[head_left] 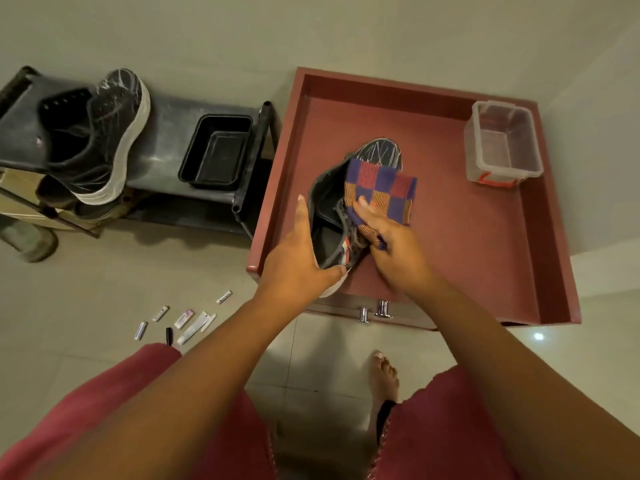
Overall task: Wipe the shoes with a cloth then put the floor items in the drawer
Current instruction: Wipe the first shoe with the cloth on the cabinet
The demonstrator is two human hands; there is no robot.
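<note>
I am looking down from the head camera at two bare arms reaching over an open reddish-brown wooden drawer (540, 237). My left hand (298, 268) grasps a dark grey lace-up shoe with a pale sole (329, 206) at its heel end, thumb on the near edge and fingers stretched up along the left side. The shoe is tipped over the drawer's floor with its toe pointing away from me. My right hand (391, 244) clutches a checked cloth of blue, red and orange squares (381, 192) and presses it against the right side of the shoe, near the laces; the cloth covers much of the shoe's upper.

In the far right corner of the drawer stands a clear plastic tub with orange clips (502, 143), well apart from the shoe. Two chrome knobs (375, 311) show on the drawer front, just below my wrists.

To the left of the drawer is a low black metal rack (162, 143). On its top shelf a second dark shoe with a thick white sole (104, 133) lies on its side, and a black rectangular plastic tray (216, 150) sits beside it.

On the pale tiled floor (104, 299), below the rack and left of my left forearm, lies a scatter of small tubes and sticks (183, 320), near each other. Red fabric covers both my knees, and a bare foot (384, 375) rests on the tiles between them.
</note>
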